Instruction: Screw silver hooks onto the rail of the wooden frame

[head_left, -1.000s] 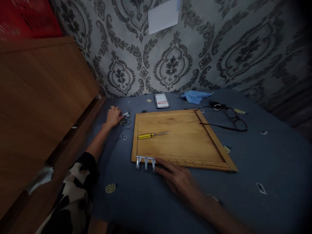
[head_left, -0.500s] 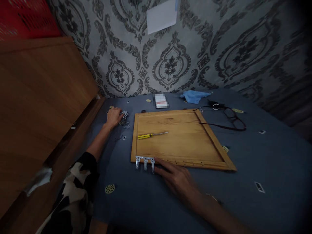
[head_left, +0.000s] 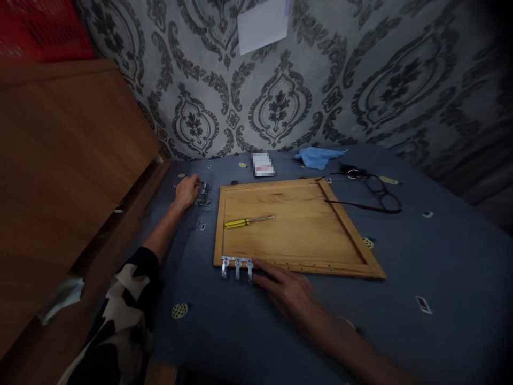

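Note:
A framed wooden board (head_left: 288, 230) lies on the blue cloth. Along its near edge, at the left, sit several metal hooks (head_left: 238, 267) in a row, their curved ends hanging past the frame. My right hand (head_left: 294, 294) has its thumb and a finger closed at the rightmost one. Off the board's left side, my left hand (head_left: 187, 191) reaches to a small heap of metal hooks (head_left: 204, 188), fingers curled; what they hold is hidden. A yellow-handled screwdriver (head_left: 237, 223) rests on the panel, its shaft pointing right.
Eyeglasses (head_left: 387, 200) overlap the board's far right corner. Behind it lie a blue cloth (head_left: 318, 157) and a small box (head_left: 263, 164). More metal bits (head_left: 203, 204) lie left of the board. A wooden cabinet (head_left: 76, 144) borders the left, with a red basket (head_left: 44, 32) on top.
My left hand has shifted slightly at the metal heap, where the pieces now lie differently. My right hand stays at the hooks on the board. The view has moved a little.

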`<state>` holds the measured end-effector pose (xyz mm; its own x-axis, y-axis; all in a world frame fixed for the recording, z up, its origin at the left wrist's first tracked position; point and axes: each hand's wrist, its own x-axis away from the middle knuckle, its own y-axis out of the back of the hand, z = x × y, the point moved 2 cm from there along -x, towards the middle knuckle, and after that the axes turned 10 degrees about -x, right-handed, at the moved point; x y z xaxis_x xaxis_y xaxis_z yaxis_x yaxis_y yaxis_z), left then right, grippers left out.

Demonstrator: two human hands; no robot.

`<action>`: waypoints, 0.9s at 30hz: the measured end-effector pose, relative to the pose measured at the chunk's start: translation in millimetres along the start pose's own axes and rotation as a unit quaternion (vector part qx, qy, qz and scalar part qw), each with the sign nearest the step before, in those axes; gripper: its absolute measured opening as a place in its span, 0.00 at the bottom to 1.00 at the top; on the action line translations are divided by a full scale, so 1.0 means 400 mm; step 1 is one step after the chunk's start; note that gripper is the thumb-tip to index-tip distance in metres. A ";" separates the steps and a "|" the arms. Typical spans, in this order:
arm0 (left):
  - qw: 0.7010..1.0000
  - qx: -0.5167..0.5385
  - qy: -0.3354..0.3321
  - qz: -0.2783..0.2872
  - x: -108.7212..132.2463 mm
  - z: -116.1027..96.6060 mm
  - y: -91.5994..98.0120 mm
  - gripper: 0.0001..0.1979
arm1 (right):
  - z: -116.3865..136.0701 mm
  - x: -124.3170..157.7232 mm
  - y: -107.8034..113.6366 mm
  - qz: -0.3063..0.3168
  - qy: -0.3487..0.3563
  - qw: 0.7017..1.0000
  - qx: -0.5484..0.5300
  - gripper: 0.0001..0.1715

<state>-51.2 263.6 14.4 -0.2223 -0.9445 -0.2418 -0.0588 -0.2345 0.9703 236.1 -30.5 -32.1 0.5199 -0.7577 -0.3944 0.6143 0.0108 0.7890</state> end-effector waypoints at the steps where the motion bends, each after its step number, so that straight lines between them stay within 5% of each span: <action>1: 1.000 0.007 0.001 0.000 0.001 -0.001 -0.001 0.15 | -0.001 0.001 -0.001 -0.001 0.000 1.000 0.000 0.32; 10: 0.991 0.123 0.055 0.025 -0.033 0.029 -0.024 0.16 | 0.005 -0.005 0.001 -0.008 0.012 1.000 -0.002 0.32; 27: 0.929 0.338 0.142 0.053 -0.077 0.042 -0.077 0.19 | 0.003 -0.002 0.003 -0.006 0.006 1.000 -0.006 0.33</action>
<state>-59.0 303.9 -8.2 -0.0012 -0.9991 -0.0418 -0.6711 -0.0302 0.7408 235.8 -30.8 -30.1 0.5193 -0.7504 -0.4089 0.6270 0.0094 0.7790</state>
